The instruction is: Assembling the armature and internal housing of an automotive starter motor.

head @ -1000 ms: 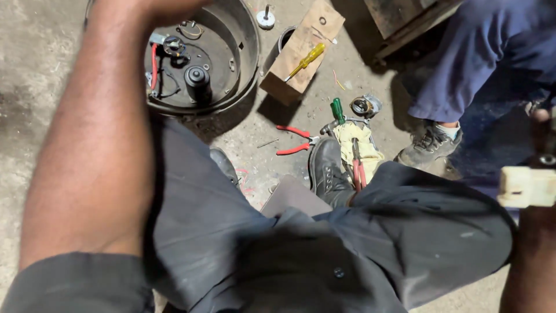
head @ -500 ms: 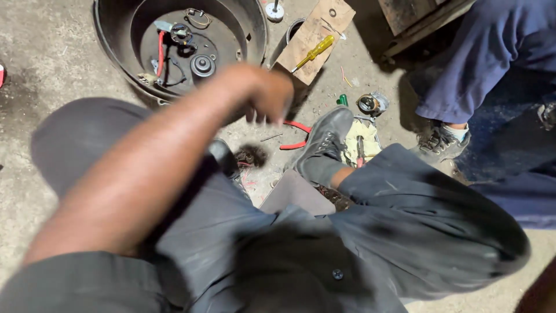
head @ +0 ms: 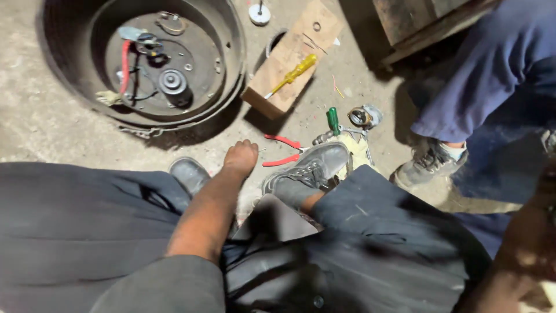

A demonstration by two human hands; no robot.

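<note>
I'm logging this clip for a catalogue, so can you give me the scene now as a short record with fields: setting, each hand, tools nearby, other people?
setting: bare concrete floor, seen from above over dark grey trousers
left hand: left hand reaches down, closed as a fist, just short of the red-handled pliers; whether it holds anything cannot be told
right hand: only the forearm shows, at the right edge
tools nearby: yellow-handled screwdriver lying on a wooden block; green-handled screwdriver
large object: round black metal drum with wiring inside
other people: a leg in blue trousers
</note>
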